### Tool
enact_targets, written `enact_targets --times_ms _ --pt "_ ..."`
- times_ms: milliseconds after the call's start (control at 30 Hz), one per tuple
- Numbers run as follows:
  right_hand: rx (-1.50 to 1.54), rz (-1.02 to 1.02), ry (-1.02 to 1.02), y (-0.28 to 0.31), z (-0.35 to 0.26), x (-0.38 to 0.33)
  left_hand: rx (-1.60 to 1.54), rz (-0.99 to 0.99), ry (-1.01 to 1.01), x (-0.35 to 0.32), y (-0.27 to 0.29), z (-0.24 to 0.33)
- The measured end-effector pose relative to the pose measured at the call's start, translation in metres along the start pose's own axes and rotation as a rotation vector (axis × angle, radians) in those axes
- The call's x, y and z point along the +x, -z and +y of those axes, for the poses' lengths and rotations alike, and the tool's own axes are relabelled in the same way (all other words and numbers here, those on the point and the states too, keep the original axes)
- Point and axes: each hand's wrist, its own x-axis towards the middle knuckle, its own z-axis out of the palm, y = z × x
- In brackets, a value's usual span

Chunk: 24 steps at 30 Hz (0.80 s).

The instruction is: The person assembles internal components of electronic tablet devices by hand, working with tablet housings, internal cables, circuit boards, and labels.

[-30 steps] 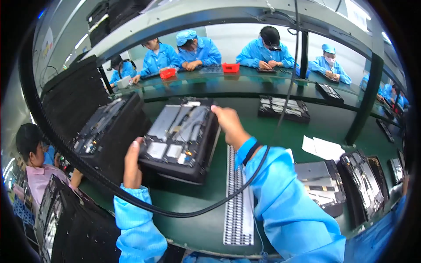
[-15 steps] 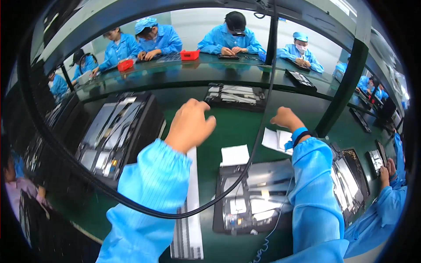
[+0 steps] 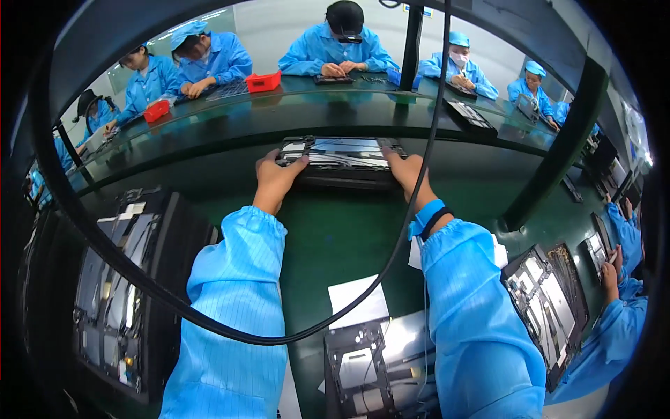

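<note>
Gripping the opened laptop chassis (image 3: 342, 160) at its two ends, left hand (image 3: 274, 178) clasped over the near-left corner, right hand (image 3: 407, 173) closed on the right edge, both arms stretched forward in blue sleeves. Lying flat at the far side of the green desk (image 3: 335, 237), just below the raised conveyor shelf (image 3: 279, 115). Nearer in: a white paper sheet (image 3: 357, 302), a black cable (image 3: 391, 265) looping across, another open chassis (image 3: 112, 293) at left.
</note>
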Motion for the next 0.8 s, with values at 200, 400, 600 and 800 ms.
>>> enact_targets --times_ms 200,400,600,800 --pt "0.507 0.095 0.093 0.092 -0.039 -0.035 -0.138 0.358 -0.303 -0.059 0.024 0.093" --pt "0.826 -0.143 0.069 0.199 -0.053 -0.174 -0.395 0.288 -0.256 -0.163 0.043 0.139" --pt "0.621 0.08 0.007 0.226 0.026 -0.269 -0.045 0.183 -0.231 -0.295 0.052 0.12" --pt "0.308 0.178 0.19 0.209 0.064 -0.279 -0.007 -0.141 -0.128 -0.336 0.062 0.101"
